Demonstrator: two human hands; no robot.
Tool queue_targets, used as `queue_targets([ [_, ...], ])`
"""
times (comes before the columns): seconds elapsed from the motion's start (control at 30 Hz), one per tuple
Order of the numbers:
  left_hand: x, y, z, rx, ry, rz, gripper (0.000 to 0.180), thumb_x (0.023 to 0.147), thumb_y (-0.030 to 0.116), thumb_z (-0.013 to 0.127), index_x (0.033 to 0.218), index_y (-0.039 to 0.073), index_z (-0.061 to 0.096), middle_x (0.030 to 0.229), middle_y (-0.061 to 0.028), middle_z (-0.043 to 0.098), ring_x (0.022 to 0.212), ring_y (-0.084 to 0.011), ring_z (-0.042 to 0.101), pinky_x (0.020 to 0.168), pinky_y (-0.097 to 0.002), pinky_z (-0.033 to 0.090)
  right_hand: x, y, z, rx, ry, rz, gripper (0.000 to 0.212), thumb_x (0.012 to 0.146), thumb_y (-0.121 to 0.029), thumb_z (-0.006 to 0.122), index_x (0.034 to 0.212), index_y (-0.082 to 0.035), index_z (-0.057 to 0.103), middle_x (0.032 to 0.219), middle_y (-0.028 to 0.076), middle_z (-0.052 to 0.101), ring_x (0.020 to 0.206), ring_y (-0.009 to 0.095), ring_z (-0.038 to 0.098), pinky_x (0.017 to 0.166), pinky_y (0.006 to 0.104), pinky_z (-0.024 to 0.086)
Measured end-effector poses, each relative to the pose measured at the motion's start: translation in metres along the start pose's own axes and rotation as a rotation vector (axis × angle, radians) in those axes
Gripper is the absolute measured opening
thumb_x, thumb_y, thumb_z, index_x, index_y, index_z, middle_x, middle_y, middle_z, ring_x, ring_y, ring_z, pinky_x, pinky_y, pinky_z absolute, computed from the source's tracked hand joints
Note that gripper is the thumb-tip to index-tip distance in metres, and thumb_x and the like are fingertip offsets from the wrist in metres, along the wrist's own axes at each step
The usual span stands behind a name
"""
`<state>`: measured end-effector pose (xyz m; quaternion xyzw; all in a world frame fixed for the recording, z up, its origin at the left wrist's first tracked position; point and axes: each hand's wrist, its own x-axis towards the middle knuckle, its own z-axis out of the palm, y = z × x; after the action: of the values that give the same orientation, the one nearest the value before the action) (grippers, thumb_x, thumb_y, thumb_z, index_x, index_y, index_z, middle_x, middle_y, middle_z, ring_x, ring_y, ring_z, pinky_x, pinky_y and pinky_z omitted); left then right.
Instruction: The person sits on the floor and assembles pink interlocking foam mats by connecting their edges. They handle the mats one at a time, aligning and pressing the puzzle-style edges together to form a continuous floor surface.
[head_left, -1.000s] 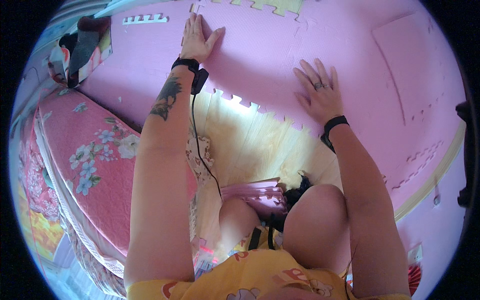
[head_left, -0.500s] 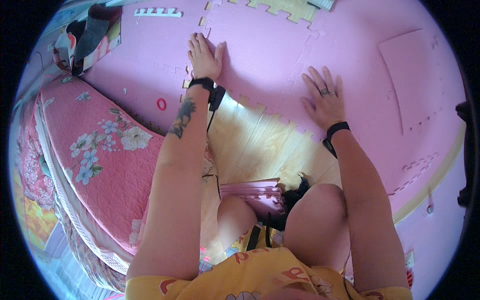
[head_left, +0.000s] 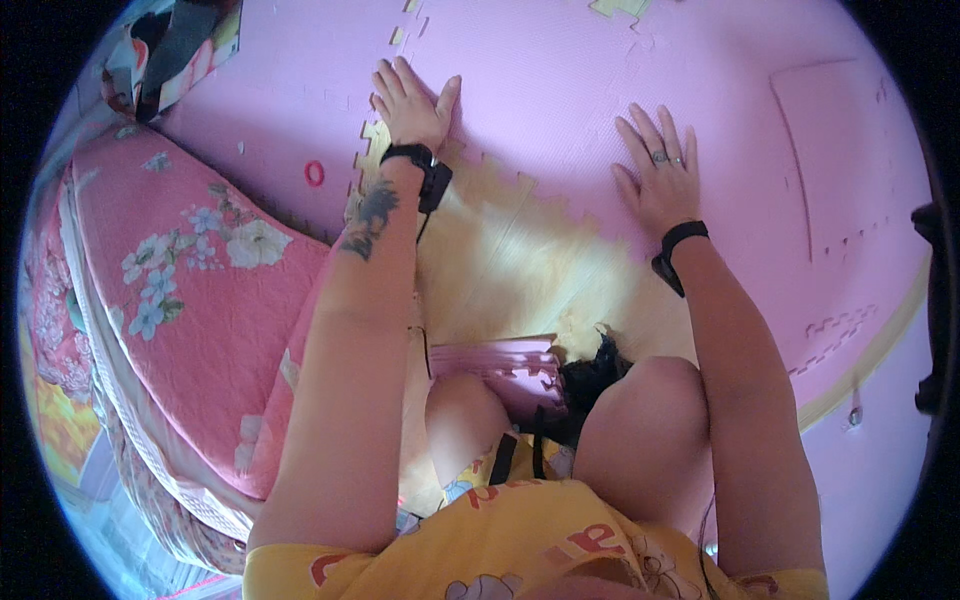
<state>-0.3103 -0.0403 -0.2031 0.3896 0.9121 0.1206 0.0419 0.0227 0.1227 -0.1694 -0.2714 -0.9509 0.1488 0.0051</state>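
A pink bed (head_left: 190, 320) took up the left of the frame; the pink mat (head_left: 540, 100) spread across the top and right; wooden floor (head_left: 510, 240) showed at centre; a pale wall (head_left: 860, 470) stood lower right; on the mat, upper left, lay a red ring (head_left: 314, 173); the left hand (head_left: 415, 110) rested flat near a toothed edge, fingers spread; at lower centre, knees (head_left: 465, 420) partly hid stacked tiles (head_left: 495, 360) and black cloth (head_left: 592, 385); the right hand (head_left: 663, 185) lay flat on the mat, upper right of centre, fingers spread.
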Motion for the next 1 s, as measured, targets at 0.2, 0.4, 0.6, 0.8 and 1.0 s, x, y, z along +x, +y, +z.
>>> queue_targets([
  [0.2, 0.037, 0.010, -0.008, -0.005, -0.010, 0.124, 0.107, 0.086, 0.074, 0.049, 0.154, -0.003, 0.017, 0.160, -0.0269, 0.014, 0.150, -0.0409, 0.010, 0.119, -0.0584, 0.010, -0.002, -0.001, 0.002, -0.012, 0.047, -0.014, 0.060, 0.092, -0.042, 0.059, 0.148, -0.028, 0.041, 0.158, -0.005, 0.029, 0.148, 0.025, 0.021, 0.120, 0.0550, 0.015],
  [0.4, 0.047, 0.031, -0.002, -0.004, -0.066, 0.176, 0.108, 0.085, 0.075, 0.049, 0.152, -0.005, 0.021, 0.160, -0.0249, 0.019, 0.148, -0.0413, 0.017, 0.119, -0.0535, 0.016, -0.002, -0.001, 0.002, -0.029, 0.030, -0.012, 0.061, 0.093, -0.043, 0.059, 0.148, -0.027, 0.040, 0.158, -0.004, 0.029, 0.148, 0.025, 0.021, 0.120, 0.0547, 0.016],
  [0.6, 0.011, 0.002, -0.008, 0.243, -0.182, -0.110, 0.102, 0.088, 0.073, 0.048, 0.156, 0.003, 0.017, 0.159, -0.0297, 0.014, 0.148, -0.0463, 0.012, 0.117, -0.0588, 0.014, -0.001, -0.001, -0.001, -0.033, 0.031, -0.012, 0.060, 0.094, -0.043, 0.057, 0.148, -0.027, 0.040, 0.158, -0.004, 0.030, 0.148, 0.025, 0.021, 0.119, 0.0552, 0.016],
  [0.8, 0.000, 0.010, -0.012, 0.100, -0.134, 0.008, 0.120, 0.076, 0.084, 0.052, 0.156, 0.003, 0.015, 0.158, -0.0334, 0.008, 0.147, -0.0514, 0.006, 0.117, -0.0623, 0.010, -0.003, -0.001, 0.003, -0.028, 0.071, -0.030, 0.057, 0.094, -0.042, 0.056, 0.148, -0.029, 0.041, 0.158, -0.004, 0.030, 0.148, 0.026, 0.023, 0.119, 0.0568, 0.016],
  [1.0, -0.022, 0.072, -0.012, 0.252, -0.239, 0.008, 0.144, 0.056, 0.092, 0.061, 0.157, 0.005, 0.008, 0.157, -0.0357, 0.006, 0.146, -0.0535, 0.005, 0.116, -0.0641, 0.014, -0.005, -0.002, 0.003, -0.035, 0.070, -0.033, 0.052, 0.095, -0.042, 0.055, 0.145, -0.036, 0.044, 0.157, -0.004, 0.032, 0.147, 0.026, 0.024, 0.118, 0.0570, 0.017],
])
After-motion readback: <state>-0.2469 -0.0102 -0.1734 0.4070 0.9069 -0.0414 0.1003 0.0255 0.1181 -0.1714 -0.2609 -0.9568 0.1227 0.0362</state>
